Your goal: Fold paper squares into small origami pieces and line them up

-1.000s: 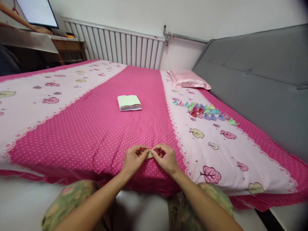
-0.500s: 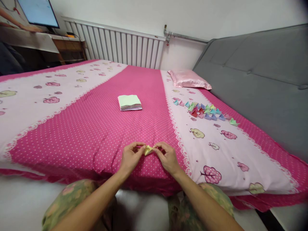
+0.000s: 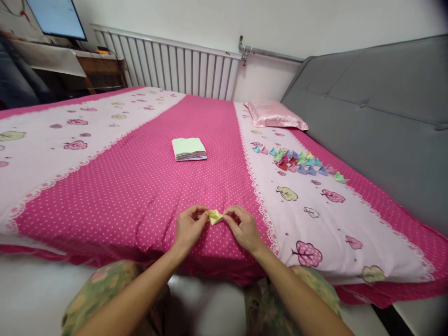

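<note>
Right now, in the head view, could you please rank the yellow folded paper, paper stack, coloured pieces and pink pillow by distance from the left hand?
1. yellow folded paper, pinched by left hand
2. paper stack, straight ahead
3. coloured pieces, ahead right
4. pink pillow, far right

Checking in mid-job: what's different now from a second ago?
The yellow paper piece, almost hidden between the fingertips a second ago, now shows spread out between the left hand and right hand, which both still pinch it. The other person's arm at the desk, top left, has gone from view. The paper stack, the coloured folded pieces and the pillow lie as before.
</note>
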{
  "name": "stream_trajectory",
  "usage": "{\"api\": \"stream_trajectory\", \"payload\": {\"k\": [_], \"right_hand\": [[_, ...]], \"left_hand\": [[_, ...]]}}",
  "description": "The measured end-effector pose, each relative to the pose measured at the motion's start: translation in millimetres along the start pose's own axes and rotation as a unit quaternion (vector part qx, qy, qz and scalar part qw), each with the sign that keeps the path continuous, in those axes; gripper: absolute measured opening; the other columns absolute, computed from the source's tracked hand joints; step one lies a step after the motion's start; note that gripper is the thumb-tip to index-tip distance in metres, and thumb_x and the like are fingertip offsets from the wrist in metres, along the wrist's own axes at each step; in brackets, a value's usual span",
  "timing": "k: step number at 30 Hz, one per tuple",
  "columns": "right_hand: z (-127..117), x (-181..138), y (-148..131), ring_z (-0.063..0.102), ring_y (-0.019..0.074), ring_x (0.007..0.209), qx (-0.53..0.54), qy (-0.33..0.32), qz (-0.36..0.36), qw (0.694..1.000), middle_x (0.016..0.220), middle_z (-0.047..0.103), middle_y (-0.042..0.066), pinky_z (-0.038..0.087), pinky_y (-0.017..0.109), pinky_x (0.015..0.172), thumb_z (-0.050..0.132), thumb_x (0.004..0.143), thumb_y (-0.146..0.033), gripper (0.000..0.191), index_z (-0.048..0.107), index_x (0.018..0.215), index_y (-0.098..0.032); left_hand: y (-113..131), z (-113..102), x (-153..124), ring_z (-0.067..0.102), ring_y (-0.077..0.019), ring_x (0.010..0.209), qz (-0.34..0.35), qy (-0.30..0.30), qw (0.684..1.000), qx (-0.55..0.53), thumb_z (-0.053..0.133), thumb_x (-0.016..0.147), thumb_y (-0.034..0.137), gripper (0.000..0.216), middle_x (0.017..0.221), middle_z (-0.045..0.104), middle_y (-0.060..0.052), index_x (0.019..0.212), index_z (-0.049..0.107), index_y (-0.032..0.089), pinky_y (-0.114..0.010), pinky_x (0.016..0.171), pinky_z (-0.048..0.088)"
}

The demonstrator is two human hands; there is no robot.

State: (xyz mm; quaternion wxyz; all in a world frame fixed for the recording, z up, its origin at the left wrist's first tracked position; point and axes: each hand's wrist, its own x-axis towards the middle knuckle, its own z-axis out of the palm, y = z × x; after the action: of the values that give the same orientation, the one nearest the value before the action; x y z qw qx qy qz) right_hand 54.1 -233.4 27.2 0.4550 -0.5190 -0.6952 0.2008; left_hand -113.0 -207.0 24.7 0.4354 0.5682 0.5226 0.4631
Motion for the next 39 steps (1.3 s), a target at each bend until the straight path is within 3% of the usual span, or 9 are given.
{"api": "stream_trajectory", "payload": {"k": [8,17,28,34,39], "right_hand": [[-2,0,-2,0.053,0.0121,0.056,-0.023,0.001,-0.009,1.000,0.073,0.061,0.002,0.042,0.024,0.053,0.052,0.077,-0.019,0.007,0.059,0.078,-0.018],[-1,-2,-3,0.052,0.0118,0.055,-0.032,-0.005,-0.012,0.999,0.073,0.059,0.002,0.042,0.023,0.052,0.051,0.077,-0.018,0.006,0.058,0.077,-0.019],[-2,-2,-4,0.053,0.0120,0.056,-0.044,-0.006,-0.007,0.999,0.071,0.059,0.002,0.042,0.023,0.054,0.051,0.077,-0.019,0.007,0.058,0.078,-0.019],[0,-2,-3,0.052,0.0116,0.057,-0.054,-0.013,-0.007,0.998,0.071,0.057,0.001,0.041,0.023,0.056,0.049,0.078,-0.019,0.008,0.057,0.080,-0.019],[1,-3,0,0.051,0.0113,0.057,-0.060,-0.010,-0.002,0.998,0.070,0.055,0.000,0.040,0.023,0.055,0.050,0.077,-0.017,0.010,0.058,0.084,-0.019]], "left_hand": [[-5,0,-2,0.060,-0.0144,0.065,0.052,0.000,0.997,0.060,0.053,0.074,0.023,0.016,0.073,0.065,-0.003,0.084,0.062,0.016,-0.024,0.060,0.047],[8,1,-7,0.058,-0.0163,0.083,0.196,-0.011,0.958,0.208,0.045,0.076,0.013,0.016,0.088,0.062,-0.005,0.080,0.060,0.018,-0.029,0.075,0.047],[6,3,-11,0.059,-0.0208,0.091,0.207,-0.057,0.921,0.325,0.050,0.073,0.016,0.017,0.110,0.053,-0.010,0.087,0.060,0.017,-0.032,0.077,0.048],[10,5,-10,0.055,-0.0235,0.096,0.193,-0.094,0.905,0.367,0.050,0.072,0.020,0.018,0.111,0.051,-0.011,0.088,0.059,0.016,-0.035,0.079,0.047],[11,5,-7,0.055,-0.0208,0.094,0.172,-0.083,0.918,0.348,0.045,0.079,0.021,0.017,0.102,0.055,-0.008,0.085,0.060,0.017,-0.034,0.081,0.046]]}}
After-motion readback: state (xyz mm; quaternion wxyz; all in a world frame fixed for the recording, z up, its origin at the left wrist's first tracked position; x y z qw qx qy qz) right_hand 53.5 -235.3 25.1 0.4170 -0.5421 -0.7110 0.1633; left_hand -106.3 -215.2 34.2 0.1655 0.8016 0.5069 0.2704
